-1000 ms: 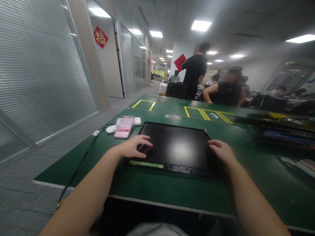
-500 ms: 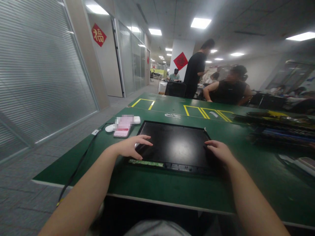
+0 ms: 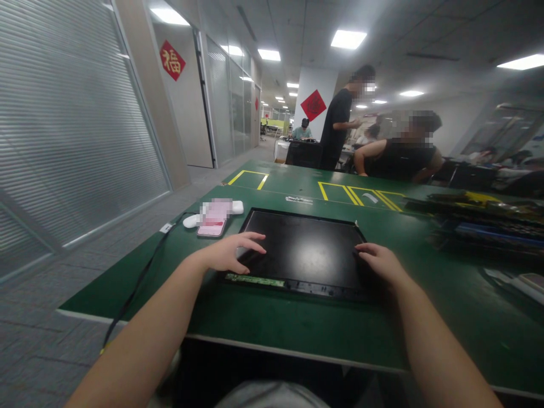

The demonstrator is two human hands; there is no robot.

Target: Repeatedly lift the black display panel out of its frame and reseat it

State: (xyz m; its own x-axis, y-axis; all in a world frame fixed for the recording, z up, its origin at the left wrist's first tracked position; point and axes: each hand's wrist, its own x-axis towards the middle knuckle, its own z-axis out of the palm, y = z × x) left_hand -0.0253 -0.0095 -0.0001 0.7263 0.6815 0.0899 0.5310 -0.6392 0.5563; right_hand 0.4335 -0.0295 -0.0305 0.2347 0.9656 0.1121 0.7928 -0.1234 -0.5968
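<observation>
Head-camera view: a flat black rectangular display panel (image 3: 304, 249) is laid on the green work table (image 3: 272, 323), just ahead of its near edge, with a narrow green circuit strip (image 3: 255, 280) exposed along the panel's near side. The left hand (image 3: 227, 255) is rested palm down on the panel's near left corner, its fingers (image 3: 250, 245) loosely spread across the dark surface and nothing gripped. The right hand (image 3: 382, 262) is placed on the near right corner, fingers slightly parted and curved over the panel's edge. A pink phone (image 3: 212, 221) is set beside a white oblong device (image 3: 191, 221), left of the panel. Dark stacked boards (image 3: 480, 224) are seen to the right. Yellow tape outlines (image 3: 352, 195) are marked farther back.
</observation>
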